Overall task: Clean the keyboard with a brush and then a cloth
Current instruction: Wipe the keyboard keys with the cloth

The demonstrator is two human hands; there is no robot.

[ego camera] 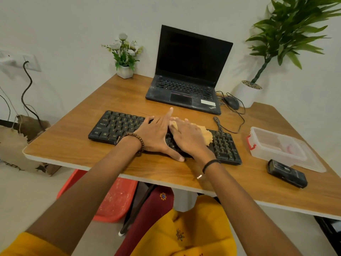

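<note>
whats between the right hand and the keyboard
A yellow cloth lies there. The right hand rests on top of it, over the keys of the keyboard, and its edge sticks out beyond the hand. The head view shows this.

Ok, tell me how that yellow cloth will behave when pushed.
Probably floppy: the yellow cloth bunches in folds under the right hand. Likely light, so it should slide with the palm. Folds may snag on the keyboard keys.
</note>
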